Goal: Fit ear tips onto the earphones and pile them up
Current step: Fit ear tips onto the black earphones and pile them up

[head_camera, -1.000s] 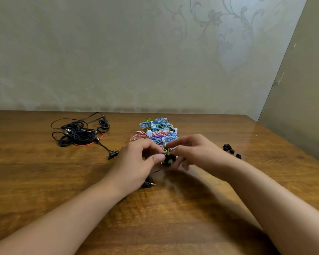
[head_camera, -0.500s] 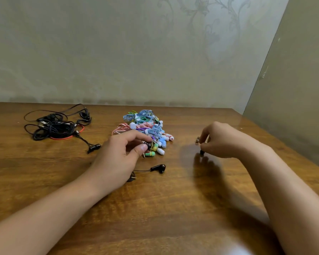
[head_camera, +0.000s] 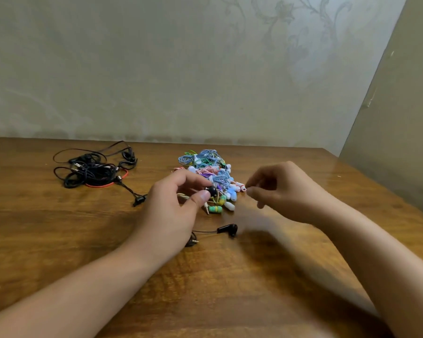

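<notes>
My left hand (head_camera: pixel 174 206) pinches a black earbud (head_camera: pixel 211 191) between thumb and forefinger, just in front of the colourful earphone pile (head_camera: pixel 209 170). The same set's other black earbud (head_camera: pixel 227 228) lies on the table on its thin cable, and its jack plug (head_camera: pixel 193 241) shows by my left wrist. To the right of the held bud, a short gap away, my right hand (head_camera: pixel 281 191) hovers with thumb and forefinger pinched together as on a small ear tip. The tip itself is hidden by the fingers.
A tangle of black earphones with a red cable (head_camera: pixel 93 170) lies at the back left of the wooden table (head_camera: pixel 59 240). A wall runs behind the table, and a panel stands along its right edge. The loose ear tips are hidden behind my right hand.
My right hand went right to the loose ear tips, then came back toward the left hand with fingers pinched. My left hand kept hold of the black earbud; the other bud dropped onto the table.
</notes>
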